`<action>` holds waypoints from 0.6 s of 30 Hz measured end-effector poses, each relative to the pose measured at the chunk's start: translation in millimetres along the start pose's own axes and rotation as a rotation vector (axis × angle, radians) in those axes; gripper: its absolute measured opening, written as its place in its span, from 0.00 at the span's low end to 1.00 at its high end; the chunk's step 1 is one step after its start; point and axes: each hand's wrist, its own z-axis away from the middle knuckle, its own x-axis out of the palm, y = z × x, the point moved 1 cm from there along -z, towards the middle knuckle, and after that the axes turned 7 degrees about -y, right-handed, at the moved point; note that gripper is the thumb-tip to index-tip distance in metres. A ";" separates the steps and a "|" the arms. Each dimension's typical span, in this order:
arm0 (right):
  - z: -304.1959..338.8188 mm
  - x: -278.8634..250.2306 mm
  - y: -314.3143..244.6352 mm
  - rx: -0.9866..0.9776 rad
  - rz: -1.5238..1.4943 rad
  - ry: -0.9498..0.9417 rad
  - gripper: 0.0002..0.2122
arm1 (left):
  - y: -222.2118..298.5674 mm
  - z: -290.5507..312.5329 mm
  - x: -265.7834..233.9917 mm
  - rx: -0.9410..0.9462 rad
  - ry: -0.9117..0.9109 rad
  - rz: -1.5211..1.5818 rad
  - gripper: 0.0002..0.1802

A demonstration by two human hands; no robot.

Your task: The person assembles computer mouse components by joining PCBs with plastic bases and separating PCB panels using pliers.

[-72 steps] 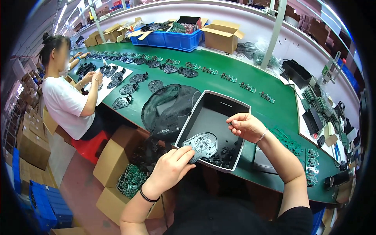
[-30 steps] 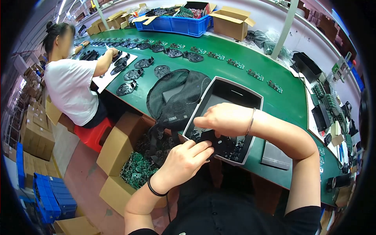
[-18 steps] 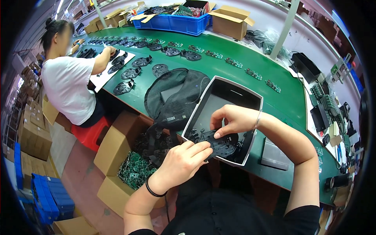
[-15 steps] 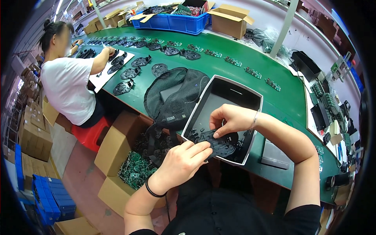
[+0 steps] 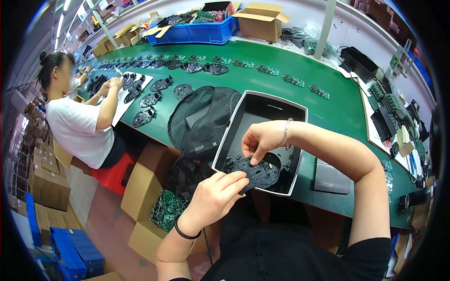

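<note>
My left hand [image 5: 219,193] is closed on a black plastic shell [image 5: 263,174] with moulded ribs and a round end, held above the near end of an open box [image 5: 300,122]. The box is black inside with a white rim. From the right, my right hand [image 5: 262,140] reaches over it, fingers curled and thumb pressed on the shell's upper edge. Whether a small piece sits between those fingers is hidden. Small black parts [image 5: 229,164] lie in the box beside the shell.
A black mesh bag [image 5: 208,122] touches the box's left side. Green circuit boards [image 5: 268,70] and black shells [image 5: 150,99] line the green table [image 5: 234,77]. A co-worker [image 5: 82,119] sits at left. Below stands a carton of green boards [image 5: 168,210]; a grey flat case [image 5: 330,177] lies right.
The view has shifted slightly. My hands keep hold of the shell, with the right thumb still on its upper edge. The co-worker's arms have moved over the white board.
</note>
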 end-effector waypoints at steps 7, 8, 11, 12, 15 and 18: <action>58.1 11.3 -16.0 -0.197 0.453 0.291 0.33 | -3.7 1.0 -5.7 -0.036 0.034 0.024 0.19; 58.4 18.6 -8.7 -0.220 0.531 0.330 0.38 | -6.8 1.1 -5.5 -0.038 0.038 0.024 0.19; 57.9 37.5 -6.6 -0.201 0.638 0.494 0.36 | -13.9 -1.7 -5.5 -0.055 0.086 0.049 0.19; 57.5 38.7 -6.0 -0.209 0.650 0.517 0.35 | -15.3 -4.1 -6.5 -0.049 0.097 0.045 0.19; 59.7 38.7 -12.3 -0.230 0.683 0.569 0.35 | -15.1 -8.0 -9.6 -0.036 0.113 0.013 0.19; 61.1 38.0 -16.9 -0.315 0.765 0.604 0.35 | -9.8 -12.9 -19.3 -0.113 0.232 0.057 0.20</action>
